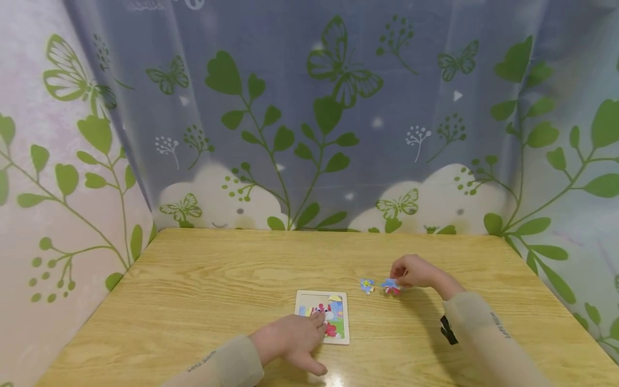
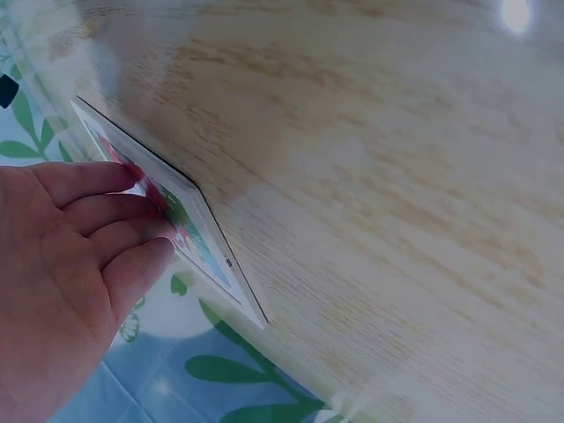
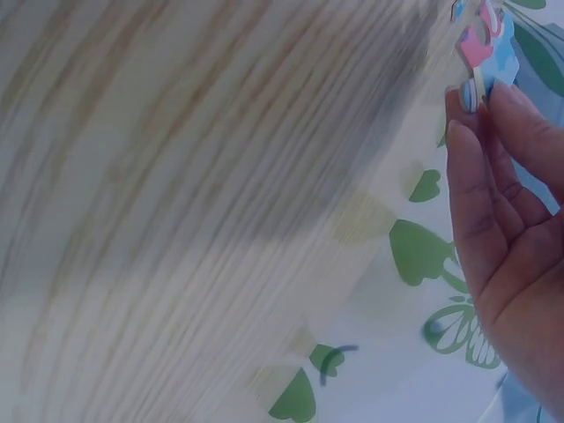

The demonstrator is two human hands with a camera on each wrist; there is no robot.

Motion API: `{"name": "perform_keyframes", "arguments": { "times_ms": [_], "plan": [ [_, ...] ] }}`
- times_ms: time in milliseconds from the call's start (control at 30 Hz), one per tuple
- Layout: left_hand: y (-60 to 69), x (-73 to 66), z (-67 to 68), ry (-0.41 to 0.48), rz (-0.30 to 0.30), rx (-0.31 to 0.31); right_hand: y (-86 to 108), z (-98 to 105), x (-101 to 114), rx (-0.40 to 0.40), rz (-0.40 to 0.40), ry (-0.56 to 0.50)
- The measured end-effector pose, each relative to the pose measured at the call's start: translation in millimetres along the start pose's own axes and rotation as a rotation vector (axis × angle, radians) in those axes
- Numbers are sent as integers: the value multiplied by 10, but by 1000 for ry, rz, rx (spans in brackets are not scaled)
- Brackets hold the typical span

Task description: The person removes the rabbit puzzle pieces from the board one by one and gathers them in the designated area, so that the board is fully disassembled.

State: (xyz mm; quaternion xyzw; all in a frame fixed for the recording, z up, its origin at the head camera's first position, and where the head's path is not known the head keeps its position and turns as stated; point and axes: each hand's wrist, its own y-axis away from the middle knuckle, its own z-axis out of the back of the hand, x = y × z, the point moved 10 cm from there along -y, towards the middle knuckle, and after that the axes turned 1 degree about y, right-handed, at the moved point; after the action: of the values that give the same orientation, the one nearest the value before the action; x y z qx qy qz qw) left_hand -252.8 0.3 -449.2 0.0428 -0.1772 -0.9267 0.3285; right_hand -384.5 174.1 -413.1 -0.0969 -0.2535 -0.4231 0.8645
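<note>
A small framed jigsaw puzzle (image 1: 346,320) lies on the table, its picture partly filled with red, white, blue and green pieces. Bare board shows in the upper part of its tray. My left hand (image 1: 296,337) rests on it with extended fingers, hiding its lower left portion; in the left wrist view the fingertips touch the picture (image 2: 181,216). To the right, my right hand (image 1: 417,272) pinches a blue, red and white puzzle piece (image 1: 389,285) between thumb and fingers. That piece (image 3: 503,55) stands tilted in the right wrist view. Just left of it lies another puzzle piece (image 1: 367,285), blue and yellow.
The wooden table (image 1: 232,269) reaches back to a blue curtain (image 1: 416,102) printed with butterflies and leaves. Pale printed cloth (image 1: 29,215) hangs at both sides. A black strap (image 1: 448,330) shows under the right sleeve.
</note>
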Motion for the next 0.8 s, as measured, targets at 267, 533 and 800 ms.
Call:
{"name": "perform_keyframes", "arguments": {
  "times_ms": [267, 533, 800],
  "plan": [
    [14, -7, 6, 12, -16, -2, 12, 13, -66, -4, -40, -13],
    [10, -2, 9, 10, -7, 12, -8, 16, -68, -7, -45, -19],
    [3, 7, 4, 16, 0, 18, -47, -1, -128, -13, -70, -7]
  ]
}}
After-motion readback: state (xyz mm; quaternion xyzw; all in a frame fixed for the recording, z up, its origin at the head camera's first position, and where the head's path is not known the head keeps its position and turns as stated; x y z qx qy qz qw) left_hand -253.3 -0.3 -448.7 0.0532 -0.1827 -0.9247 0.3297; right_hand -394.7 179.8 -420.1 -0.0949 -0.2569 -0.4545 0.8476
